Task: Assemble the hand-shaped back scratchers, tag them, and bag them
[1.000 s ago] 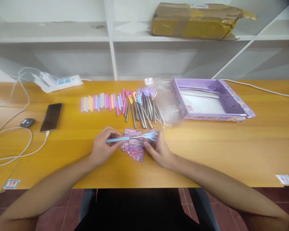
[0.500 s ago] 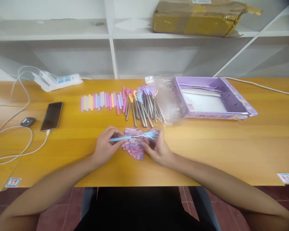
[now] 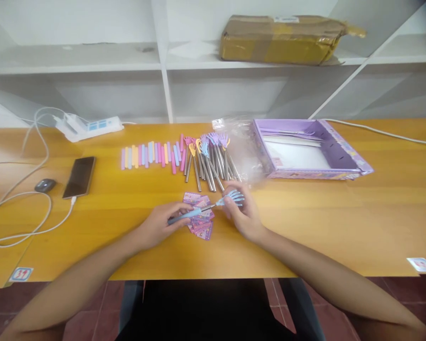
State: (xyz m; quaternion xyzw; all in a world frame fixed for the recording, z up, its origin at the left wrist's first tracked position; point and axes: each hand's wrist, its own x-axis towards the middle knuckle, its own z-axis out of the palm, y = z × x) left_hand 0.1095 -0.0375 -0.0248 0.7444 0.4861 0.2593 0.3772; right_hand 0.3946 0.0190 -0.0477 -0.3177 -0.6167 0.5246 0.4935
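Note:
A light blue back scratcher (image 3: 195, 214) with a hand-shaped head and a short metal shaft is held between both hands, above a small pile of pink and purple cards (image 3: 203, 229). My left hand (image 3: 163, 220) is closed around its blue handle. At the other end, my right hand (image 3: 245, 213) grips the scratcher by its claw head. Beyond the cards lies a bunch of metal-shafted back scratchers (image 3: 208, 163) with pink, yellow, purple and blue heads. Left of them runs a row of coloured handle sleeves (image 3: 149, 155).
A purple open box (image 3: 348, 171) with a scratcher and white card inside stands at the back right, beside a clear plastic bag (image 3: 243, 156). On the left are a phone (image 3: 79, 176), a black earbud case (image 3: 45, 185), cables and a power strip (image 3: 95, 127). A taped carton (image 3: 280, 42) sits on the shelf.
Both hands have shifted slightly right with the scratcher. It has gone from nearly level to tilted, its claw end farther from me. The camera view has also moved a little.

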